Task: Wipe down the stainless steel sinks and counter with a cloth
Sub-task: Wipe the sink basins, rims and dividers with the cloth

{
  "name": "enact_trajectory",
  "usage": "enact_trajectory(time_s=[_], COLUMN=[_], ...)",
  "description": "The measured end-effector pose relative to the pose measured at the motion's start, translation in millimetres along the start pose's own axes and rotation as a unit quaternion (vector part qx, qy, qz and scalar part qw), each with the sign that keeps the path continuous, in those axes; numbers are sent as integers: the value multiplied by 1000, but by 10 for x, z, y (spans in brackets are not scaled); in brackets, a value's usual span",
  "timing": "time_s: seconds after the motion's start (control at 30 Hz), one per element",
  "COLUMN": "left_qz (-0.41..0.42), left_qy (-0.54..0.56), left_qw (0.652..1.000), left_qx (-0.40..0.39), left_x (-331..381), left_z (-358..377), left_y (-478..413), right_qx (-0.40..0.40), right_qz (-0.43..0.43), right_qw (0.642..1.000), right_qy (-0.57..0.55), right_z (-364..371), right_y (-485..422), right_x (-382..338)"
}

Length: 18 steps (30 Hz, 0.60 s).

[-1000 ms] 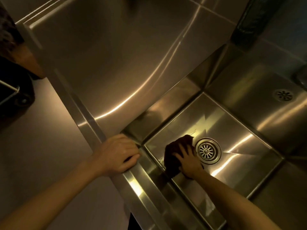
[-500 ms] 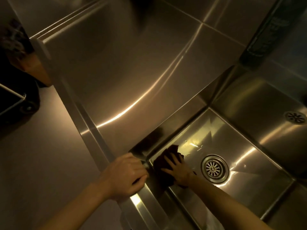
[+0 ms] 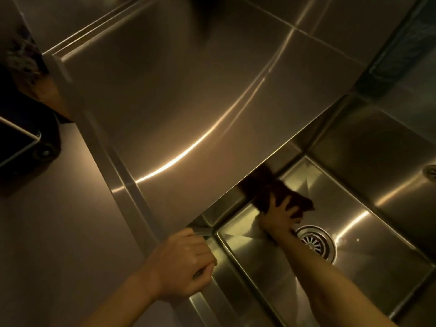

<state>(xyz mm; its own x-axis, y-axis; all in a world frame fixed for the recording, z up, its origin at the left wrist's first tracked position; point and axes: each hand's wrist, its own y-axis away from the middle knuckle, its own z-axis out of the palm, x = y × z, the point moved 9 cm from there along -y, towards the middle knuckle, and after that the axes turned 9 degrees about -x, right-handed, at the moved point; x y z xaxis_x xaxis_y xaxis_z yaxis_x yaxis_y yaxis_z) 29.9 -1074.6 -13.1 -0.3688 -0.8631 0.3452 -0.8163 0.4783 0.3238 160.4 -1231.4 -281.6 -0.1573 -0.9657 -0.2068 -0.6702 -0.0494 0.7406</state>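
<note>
A stainless steel sink [image 3: 368, 260] fills the lower right, with a round drain strainer [image 3: 317, 243] in its floor. A dark cloth [image 3: 266, 192] lies against the sink's left wall, where the wall meets the floor. My right hand [image 3: 279, 218] presses on the cloth with fingers spread. My left hand [image 3: 181, 260] grips the sink's front rim at the corner, fingers curled over the edge. The steel counter [image 3: 177, 102] stretches to the left of the sink.
A second sink basin [image 3: 377, 149] with its own drain [image 3: 430, 171] lies beyond a divider at right. A dark bottle-like object [image 3: 396, 55] stands at the upper right. A dark wheeled cart [image 3: 30, 142] stands on the floor at left, below the counter's edge.
My right hand has slid the cloth from beside the drain toward the near corner, then up along the left wall. My left hand keeps its grip on the rim. The view shifted.
</note>
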Motion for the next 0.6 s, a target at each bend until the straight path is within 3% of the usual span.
enact_trajectory(time_s=[0.1, 0.13, 0.23, 0.27, 0.33, 0.4, 0.47, 0.6], left_qz=[-7, -8, -4, -1, 4, 11, 16, 15], left_qy=[-1, -2, -4, -1, 2, -1, -1, -9], left_qw=[1000, 1000, 1000, 1000, 1000, 1000, 1000, 1000], left_qx=[-8, -9, -9, -4, 3, 7, 7, -1], left_x=[-5, -6, 8, 10, 12, 21, 32, 50], left_z=[5, 5, -4, -13, -27, -31, -43, -61], left_y=[-2, -1, 6, 5, -1, -1, 2, -19], right_qx=[-25, -50, -81, -84, -64, -2, 2, -14], right_qz=[-179, -241, -431, -432, -342, -207, -70, 57], right_qw=[963, 934, 804, 793, 850, 925, 977, 998], right_qy=[202, 258, 402, 421, 395, 320, 203, 24], right_z=[805, 952, 815, 649, 176, -316, -634, -868], right_y=[351, 414, 568, 501, 195, -143, -344, -413], right_x=[-415, -412, -161, 1, 368, 765, 1176, 1443])
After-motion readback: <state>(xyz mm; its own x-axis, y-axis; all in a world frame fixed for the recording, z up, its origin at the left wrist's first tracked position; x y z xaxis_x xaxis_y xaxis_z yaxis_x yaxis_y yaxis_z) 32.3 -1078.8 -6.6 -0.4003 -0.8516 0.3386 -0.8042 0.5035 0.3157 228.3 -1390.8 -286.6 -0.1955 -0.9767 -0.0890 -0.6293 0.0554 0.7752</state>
